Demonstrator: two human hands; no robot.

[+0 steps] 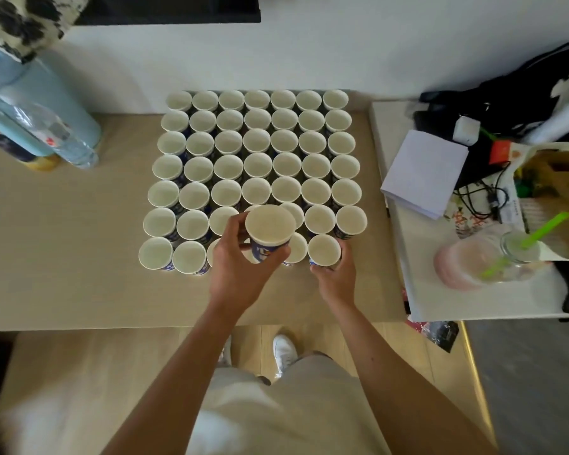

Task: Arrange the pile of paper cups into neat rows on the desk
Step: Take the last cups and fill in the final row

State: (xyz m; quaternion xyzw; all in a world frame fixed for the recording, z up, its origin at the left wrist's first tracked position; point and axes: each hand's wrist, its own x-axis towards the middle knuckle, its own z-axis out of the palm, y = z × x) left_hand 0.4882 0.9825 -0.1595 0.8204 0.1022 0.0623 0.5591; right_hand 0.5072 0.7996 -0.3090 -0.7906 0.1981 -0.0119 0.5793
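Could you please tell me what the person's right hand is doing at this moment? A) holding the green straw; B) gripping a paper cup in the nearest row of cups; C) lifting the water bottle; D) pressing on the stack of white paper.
B: the right hand curls round a paper cup in the nearest row on the desk, while the left hand holds a raised cup above the rows.

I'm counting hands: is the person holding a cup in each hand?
Yes, the left hand holds a raised cup and the right hand grips a front-row cup.

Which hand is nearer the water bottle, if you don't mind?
Left. The left hand, gripping a cup, is right of the water bottle; the right hand is farther right.
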